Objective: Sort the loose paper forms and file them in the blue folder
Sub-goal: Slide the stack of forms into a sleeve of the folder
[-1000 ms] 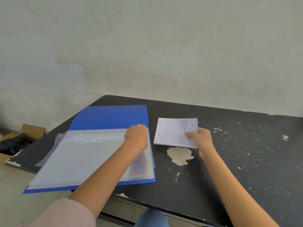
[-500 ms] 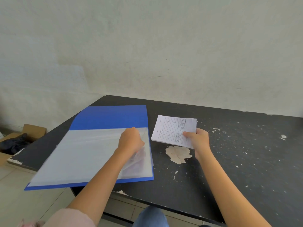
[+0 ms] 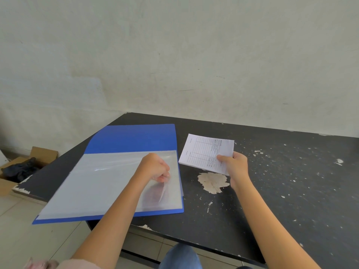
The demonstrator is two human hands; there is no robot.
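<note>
While left hand [image 3: 155, 167] pinches a clear sleeve [image 3: 101, 183] at the right edge of the blue folder [image 3: 132, 138], right hand [image 3: 236, 166] grips the forms [image 3: 204, 152] just right of it; best to open the sleeve wide and feed them in flat.

Plain workroom, chipped black table [image 3: 291, 191], bare scuffed wall [image 3: 174, 55], open cardboard box [image 3: 43, 153] on tiled floor [image 3: 19, 239]

My left hand [image 3: 155, 167] pinches a glossy, clear plastic sleeve [image 3: 101, 183] in the smooth blue plastic folder [image 3: 132, 138]. My right hand [image 3: 236, 164] holds matt white printed paper forms [image 3: 204, 152]. The black tabletop [image 3: 291, 181] is matt, its paint chipped to a pale, rough patch [image 3: 212, 181].
</note>
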